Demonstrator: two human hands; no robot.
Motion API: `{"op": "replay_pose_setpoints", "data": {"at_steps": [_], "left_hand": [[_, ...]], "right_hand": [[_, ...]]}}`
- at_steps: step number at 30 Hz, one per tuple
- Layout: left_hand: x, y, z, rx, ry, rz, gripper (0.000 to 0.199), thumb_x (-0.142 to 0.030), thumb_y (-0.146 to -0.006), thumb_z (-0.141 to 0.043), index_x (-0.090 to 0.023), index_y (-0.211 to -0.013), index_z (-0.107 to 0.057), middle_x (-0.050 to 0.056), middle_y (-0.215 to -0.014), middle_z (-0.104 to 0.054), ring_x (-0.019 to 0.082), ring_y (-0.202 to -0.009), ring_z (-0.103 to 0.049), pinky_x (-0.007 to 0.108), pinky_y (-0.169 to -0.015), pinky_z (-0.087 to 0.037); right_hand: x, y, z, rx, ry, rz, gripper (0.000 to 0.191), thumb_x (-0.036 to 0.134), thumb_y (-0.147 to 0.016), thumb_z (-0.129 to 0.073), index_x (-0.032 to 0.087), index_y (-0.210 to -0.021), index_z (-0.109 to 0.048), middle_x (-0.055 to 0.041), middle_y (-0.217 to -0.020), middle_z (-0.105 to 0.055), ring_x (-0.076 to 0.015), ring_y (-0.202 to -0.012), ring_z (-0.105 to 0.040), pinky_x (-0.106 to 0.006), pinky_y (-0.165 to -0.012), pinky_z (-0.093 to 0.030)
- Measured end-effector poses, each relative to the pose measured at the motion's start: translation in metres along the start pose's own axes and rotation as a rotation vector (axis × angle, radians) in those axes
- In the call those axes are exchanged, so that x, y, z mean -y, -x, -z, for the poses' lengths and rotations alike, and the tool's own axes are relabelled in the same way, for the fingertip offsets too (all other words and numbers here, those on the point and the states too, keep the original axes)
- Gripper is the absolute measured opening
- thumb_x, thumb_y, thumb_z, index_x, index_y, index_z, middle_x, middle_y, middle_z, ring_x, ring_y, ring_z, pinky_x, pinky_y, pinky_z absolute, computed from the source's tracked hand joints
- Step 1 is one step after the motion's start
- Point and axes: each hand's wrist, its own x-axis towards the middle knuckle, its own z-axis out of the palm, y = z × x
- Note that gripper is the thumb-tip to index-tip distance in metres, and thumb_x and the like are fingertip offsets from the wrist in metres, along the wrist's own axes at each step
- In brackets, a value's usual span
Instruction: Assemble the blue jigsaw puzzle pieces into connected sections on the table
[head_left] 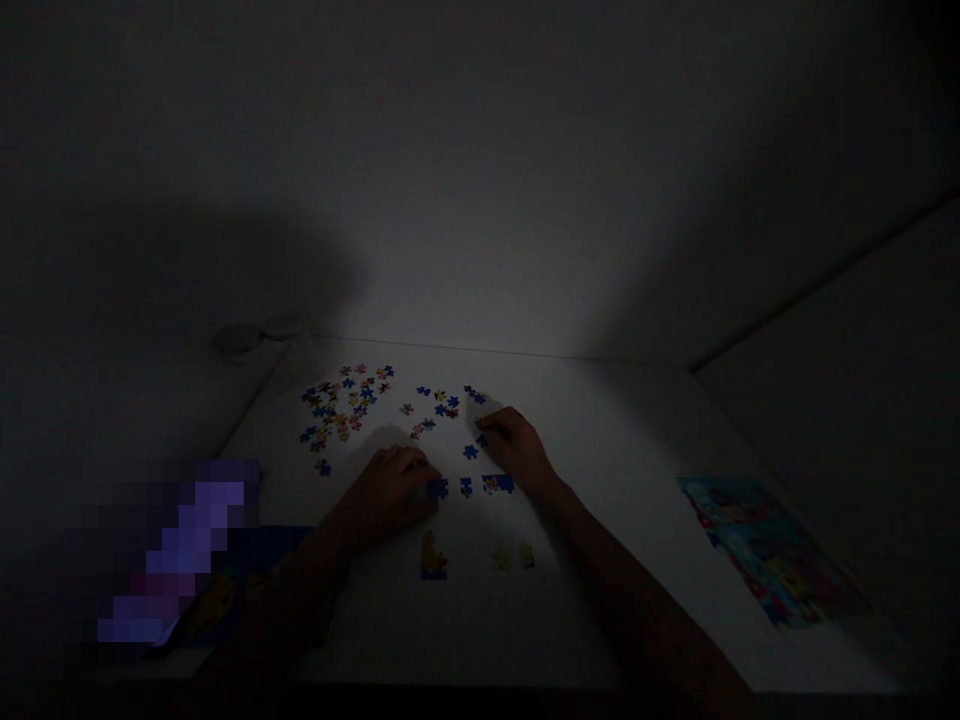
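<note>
Dim room, white table (622, 450), light falling across its far half. Your puzzle pieces (337, 410) lie in a loose heap toward the far left, with a thinner spread (439, 405) beside it and small joined clusters (499, 484) nearer you. Your left hand (394, 490) sits low, its fingers (416, 465) close together against a blue piece (437, 488). Your right hand (514, 445) rests just beyond, fingers narrow beside another piece (481, 440). Whether either hand holds anything, this view cannot tell. The pieces look like thin, stiff card, light and easily nudged: pinch by the edges. Two round tubs (259, 335) stand in the far left corner, contents hidden by dark. A printed picture (772, 550) lies at right.
</note>
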Motion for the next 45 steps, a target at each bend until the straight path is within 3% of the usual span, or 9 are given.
{"op": "replay_pose_setpoints", "data": {"at_steps": [14,22,26,33,45], "left_hand": [[0.004,0.001,-0.004,-0.013,0.008,-0.023,0.031,-0.032,-0.084,-0.067,-0.026,-0.115,-0.061,0.006,-0.116,-0.060,0.026,-0.110,-0.053,0.045,-0.094,-0.043],[0.004,-0.001,-0.004,-0.019,0.016,-0.012,0.029,-0.034,-0.084,-0.067,-0.025,-0.111,-0.063,0.006,-0.114,-0.060,0.026,-0.108,-0.054,0.043,-0.095,-0.042],[0.004,-0.001,-0.004,-0.025,0.034,-0.007,0.028,-0.038,-0.086,-0.066,-0.025,-0.110,-0.063,0.005,-0.114,-0.060,0.025,-0.109,-0.053,0.043,-0.096,-0.043],[0.003,-0.002,-0.002,0.002,0.018,0.019,0.027,-0.038,-0.085,-0.066,-0.024,-0.108,-0.064,0.006,-0.117,-0.060,0.026,-0.110,-0.053,0.044,-0.097,-0.042],[0.007,-0.002,-0.004,-0.033,0.012,-0.008,0.025,-0.035,-0.085,-0.065,-0.025,-0.107,-0.065,0.006,-0.114,-0.060,0.026,-0.109,-0.054,0.043,-0.096,-0.041]], "right_hand": [[0.003,-0.005,-0.002,0.030,0.086,0.036,0.016,0.020,-0.086,-0.056,0.021,-0.096,-0.069,-0.0078,-0.095,-0.065,-0.0226,-0.092,-0.062,-0.040,-0.085,-0.050],[0.022,-0.040,-0.021,0.201,0.339,0.222,0.028,0.023,-0.093,-0.054,0.019,-0.116,-0.069,-0.0131,-0.105,-0.065,-0.0254,-0.103,-0.057,-0.042,-0.092,-0.046],[0.023,-0.048,-0.031,0.201,0.427,0.227,0.030,0.024,-0.093,-0.056,0.020,-0.120,-0.069,-0.0133,-0.105,-0.066,-0.0253,-0.102,-0.057,-0.041,-0.091,-0.045],[0.012,-0.048,-0.040,0.192,0.397,0.183,0.020,0.028,-0.090,-0.062,0.020,-0.106,-0.071,-0.0122,-0.107,-0.066,-0.0259,-0.103,-0.056,-0.042,-0.092,-0.043],[0.012,-0.053,-0.041,0.231,0.366,0.080,0.021,0.028,-0.088,-0.063,0.019,-0.106,-0.068,-0.0114,-0.114,-0.064,-0.0250,-0.108,-0.056,-0.039,-0.093,-0.043]]}}
